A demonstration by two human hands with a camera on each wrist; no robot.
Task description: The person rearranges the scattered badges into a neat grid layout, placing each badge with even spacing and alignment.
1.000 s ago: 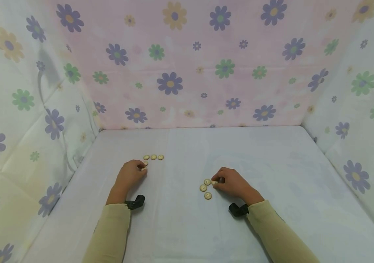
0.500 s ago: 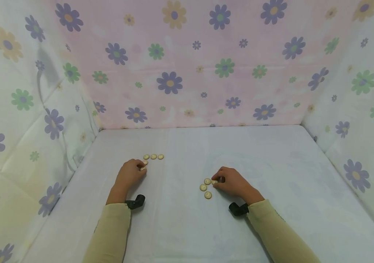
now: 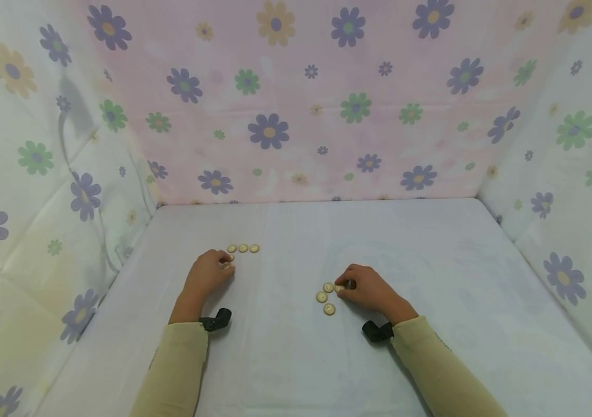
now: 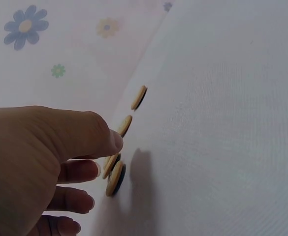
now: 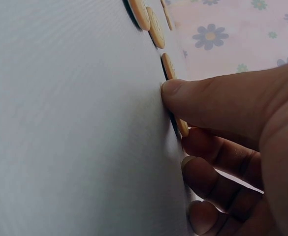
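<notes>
The person wears long sleeves of plain, pale yellow-beige cloth, the left sleeve (image 3: 173, 370) and the right sleeve (image 3: 441, 365) both ending at the wrist. A thin, dark greenish marking, too small to read, runs along the right one. A black, rounded, stubby device sits on each wrist, left device (image 3: 217, 319) and right device (image 3: 377, 332) alike. Both hands are bare.
</notes>
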